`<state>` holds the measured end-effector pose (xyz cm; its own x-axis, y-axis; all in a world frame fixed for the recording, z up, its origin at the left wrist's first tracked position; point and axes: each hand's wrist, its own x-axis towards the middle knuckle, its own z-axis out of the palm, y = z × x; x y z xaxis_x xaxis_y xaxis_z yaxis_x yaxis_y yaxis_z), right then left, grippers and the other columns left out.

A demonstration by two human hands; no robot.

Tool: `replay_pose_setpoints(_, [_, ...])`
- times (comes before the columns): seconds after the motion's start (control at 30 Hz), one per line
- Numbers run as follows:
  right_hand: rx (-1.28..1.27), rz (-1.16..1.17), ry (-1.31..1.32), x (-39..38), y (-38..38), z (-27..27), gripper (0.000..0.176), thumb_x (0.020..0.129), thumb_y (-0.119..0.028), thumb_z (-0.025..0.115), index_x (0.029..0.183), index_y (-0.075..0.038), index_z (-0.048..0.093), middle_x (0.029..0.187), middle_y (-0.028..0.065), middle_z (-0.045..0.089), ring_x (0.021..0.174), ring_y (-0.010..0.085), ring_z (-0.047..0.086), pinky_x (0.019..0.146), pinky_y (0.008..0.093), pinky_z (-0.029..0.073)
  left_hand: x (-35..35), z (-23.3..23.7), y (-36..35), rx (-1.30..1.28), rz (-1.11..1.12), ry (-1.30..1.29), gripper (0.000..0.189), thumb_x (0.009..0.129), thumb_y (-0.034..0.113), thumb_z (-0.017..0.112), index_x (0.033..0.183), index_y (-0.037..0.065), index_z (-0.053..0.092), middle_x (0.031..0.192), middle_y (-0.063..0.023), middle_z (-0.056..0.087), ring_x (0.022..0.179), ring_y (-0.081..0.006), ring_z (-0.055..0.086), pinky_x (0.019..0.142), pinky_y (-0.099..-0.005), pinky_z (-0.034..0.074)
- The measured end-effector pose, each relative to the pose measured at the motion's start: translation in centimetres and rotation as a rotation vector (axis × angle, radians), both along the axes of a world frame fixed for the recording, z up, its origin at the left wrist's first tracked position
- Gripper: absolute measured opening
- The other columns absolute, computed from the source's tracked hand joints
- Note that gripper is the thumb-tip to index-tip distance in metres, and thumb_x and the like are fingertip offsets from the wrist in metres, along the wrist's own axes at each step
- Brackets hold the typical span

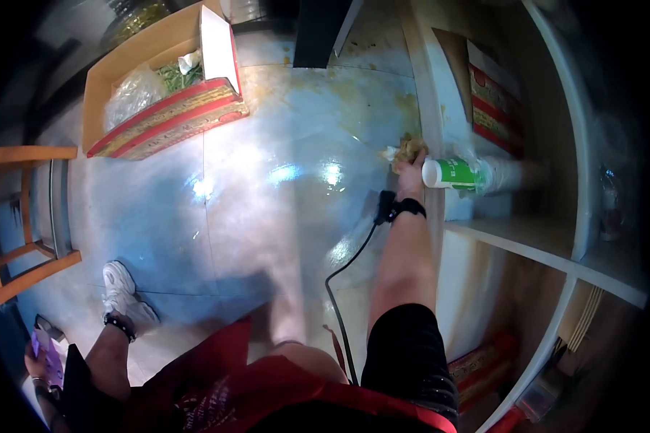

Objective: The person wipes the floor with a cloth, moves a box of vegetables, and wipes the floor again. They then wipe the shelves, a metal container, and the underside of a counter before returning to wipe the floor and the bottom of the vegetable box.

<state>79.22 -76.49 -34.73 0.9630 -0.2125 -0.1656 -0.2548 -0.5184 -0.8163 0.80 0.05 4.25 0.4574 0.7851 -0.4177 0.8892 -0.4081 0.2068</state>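
My right hand [409, 178] reaches down to the floor beside the cabinet base, its fingers closed on a crumpled, yellow-brown stained tissue [410, 149]. Close to that hand, a stack of paper cups [461, 174] with a green print lies on its side, its open end towards my wrist. Brownish smears [325, 97] mark the wet floor around and beyond the tissue. At the lower left edge my left hand [34, 363] is closed around a purple packet [48, 355]; its fingers are partly cut off by the dark edge.
An open cardboard box [170, 115] holding greens and a plastic bag stands at the far left. A wooden stool [29, 263] is on the left. Cabinet shelves [516, 242] line the right side, with more red-striped cartons inside. A black cable [330, 285] runs from my right wrist.
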Motion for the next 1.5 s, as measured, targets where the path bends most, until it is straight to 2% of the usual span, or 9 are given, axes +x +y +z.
replay_pose_setpoints(0.17, [-0.568,0.355,-0.326,-5.3,0.6,0.8,0.068,0.073,-0.007,0.060,0.136,-0.005,0.032,0.144,0.0212,0.025,0.133,0.0350,0.025,0.108,0.0397,0.024,1.7,0.2,-1.9,0.051,0.047,-0.106,0.045,0.084,0.017,0.058,0.122,-0.006,0.048,0.112,-0.0126,0.058,0.102,-0.0197,0.054,0.091,-0.0314,0.041])
replay_pose_setpoints(0.43, [-0.751,0.459,0.319,-1.2,2.6,3.7,0.056,0.085,-0.043,0.047,0.133,-0.014,0.040,0.146,0.0061,0.028,0.133,0.0309,0.026,0.104,0.0551,0.024,10.8,1.4,-0.6,0.239,-0.011,-0.236,0.047,0.089,0.021,0.057,0.128,-0.001,0.046,0.117,-0.0120,0.057,0.102,-0.0176,0.053,0.089,-0.0282,0.042])
replay_pose_setpoints(0.57, [-0.780,0.642,0.167,-5.9,7.2,6.3,0.058,0.081,-0.041,0.056,0.131,-0.014,0.043,0.145,0.0121,0.029,0.133,0.0326,0.027,0.104,0.0548,0.024,29.6,2.1,-11.6,-0.249,0.317,-0.526,0.054,0.087,0.031,0.060,0.131,0.004,0.044,0.117,-0.0105,0.055,0.102,-0.0186,0.055,0.087,-0.0287,0.044])
replay_pose_setpoints(0.6, [-0.709,0.758,0.073,-8.0,8.9,7.2,0.059,0.080,-0.040,0.059,0.130,-0.014,0.044,0.144,0.0148,0.029,0.131,0.0332,0.030,0.104,0.0552,0.025,29.9,0.8,-10.4,-0.139,0.163,-0.512,0.055,0.086,0.035,0.061,0.129,0.004,0.045,0.116,-0.0095,0.055,0.101,-0.0179,0.055,0.086,-0.0301,0.045])
replay_pose_setpoints(0.67, [-0.625,0.911,0.137,-12.6,13.1,12.3,0.054,0.078,-0.034,0.064,0.125,-0.014,0.050,0.141,0.0188,0.033,0.126,0.0330,0.038,0.102,0.0558,0.028,38.8,0.9,-18.0,-0.315,0.357,-0.567,0.047,0.085,0.035,0.061,0.118,0.003,0.053,0.107,-0.0073,0.058,0.094,-0.0159,0.056,0.081,-0.0297,0.046])
replay_pose_setpoints(0.8, [-0.193,1.070,-0.117,-16.2,16.6,19.6,0.037,0.077,-0.024,0.066,0.112,-0.013,0.060,0.133,0.0177,0.043,0.120,0.0320,0.044,0.099,0.0510,0.032,48.8,-1.3,-27.0,-1.017,0.214,-0.734,0.041,0.090,0.033,0.054,0.116,0.001,0.052,0.103,-0.0082,0.061,0.093,-0.0164,0.059,0.082,-0.0292,0.047])
replay_pose_setpoints(1.0, [0.362,0.829,-0.305,-15.3,18.8,31.4,0.024,0.076,-0.017,0.066,0.098,-0.009,0.062,0.117,0.0152,0.049,0.111,0.0287,0.048,0.097,0.0382,0.035,53.6,-4.9,-30.6,-1.217,0.009,-0.702,0.045,0.095,0.033,0.044,0.124,-0.001,0.045,0.115,-0.0143,0.057,0.101,-0.0226,0.059,0.090,-0.0342,0.047])
replay_pose_setpoints(1.27, [0.304,0.586,-0.340,-16.8,23.7,33.4,0.020,0.071,-0.008,0.069,0.089,-0.004,0.061,0.106,0.0122,0.052,0.100,0.0262,0.053,0.087,0.0319,0.043,59.3,-4.1,-30.5,-1.258,-0.441,-0.481,0.059,0.095,0.046,0.036,0.132,0.000,0.038,0.125,-0.0097,0.051,0.114,-0.0175,0.049,0.099,-0.0324,0.037])
replay_pose_setpoints(1.5, [-0.413,0.466,-0.595,-16.5,28.6,36.2,0.024,0.061,-0.013,0.072,0.082,-0.005,0.064,0.105,0.0142,0.053,0.098,0.0328,0.054,0.080,0.0396,0.047,62.0,-5.6,-30.0,-1.455,-0.427,-0.543,0.065,0.093,0.054,0.036,0.126,-0.001,0.044,0.112,-0.0077,0.058,0.102,-0.0138,0.054,0.091,-0.0282,0.042])
